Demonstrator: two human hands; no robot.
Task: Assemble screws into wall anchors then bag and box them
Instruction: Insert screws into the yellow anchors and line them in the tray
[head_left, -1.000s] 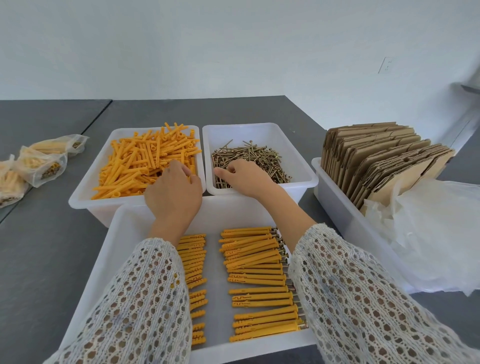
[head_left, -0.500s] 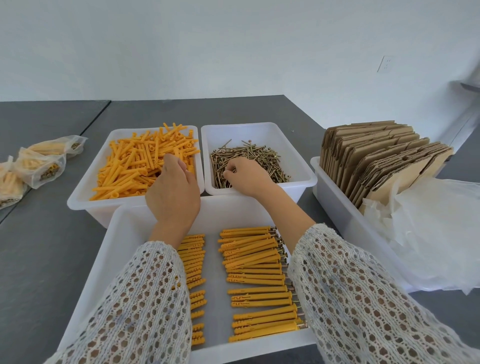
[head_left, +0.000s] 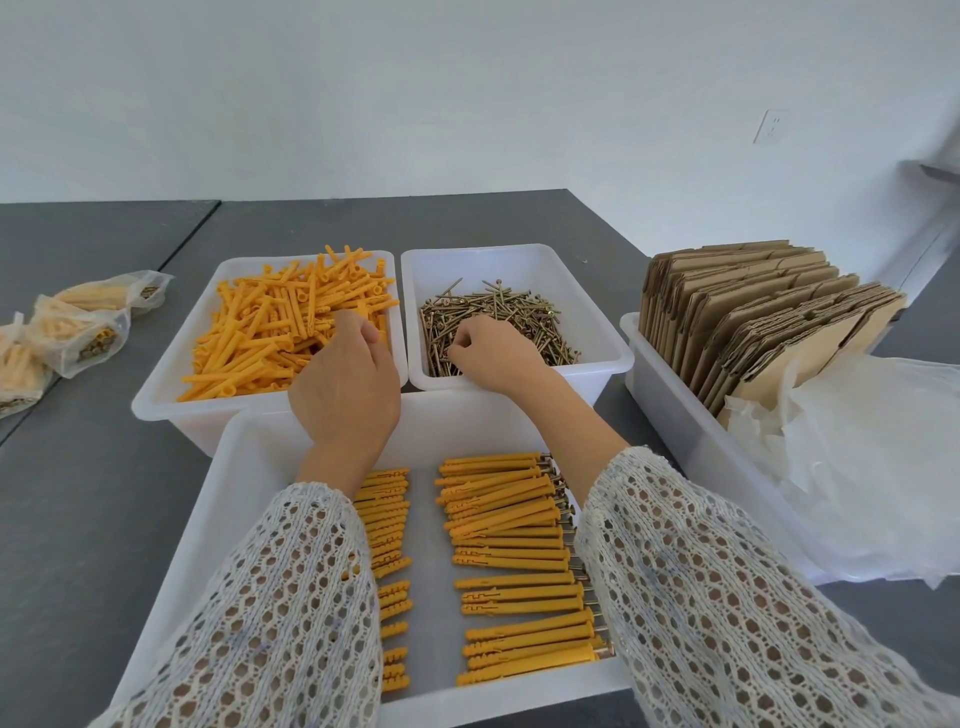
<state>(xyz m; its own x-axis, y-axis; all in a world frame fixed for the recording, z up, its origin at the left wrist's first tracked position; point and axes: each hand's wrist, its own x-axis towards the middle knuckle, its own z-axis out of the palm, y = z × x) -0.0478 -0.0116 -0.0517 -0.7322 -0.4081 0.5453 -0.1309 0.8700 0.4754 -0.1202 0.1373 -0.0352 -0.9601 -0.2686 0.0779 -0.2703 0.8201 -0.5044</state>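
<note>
My left hand (head_left: 345, 384) reaches into the white bin (head_left: 156, 402) of loose orange wall anchors (head_left: 260, 338). Its fingers curl down into the pile, and what they hold is hidden. My right hand (head_left: 491, 353) is in the neighbouring white bin (head_left: 615, 358) of brass screws (head_left: 524, 319), thumb and fingers pinching at the near edge of the heap. Below my wrists is a large white tray (head_left: 228, 467) holding two rows of anchors with screws in them (head_left: 504, 519); my left sleeve partly covers the left row (head_left: 389, 519).
A long white bin (head_left: 670, 415) on the right holds flat cardboard boxes (head_left: 753, 322) standing on edge and crumpled clear plastic bags (head_left: 857, 467). Several filled bags (head_left: 78, 332) lie on the grey table (head_left: 78, 519) at far left.
My left hand has pushed further into the anchor pile. My right hand's fingers have closed from spread to a pinch in the screws.
</note>
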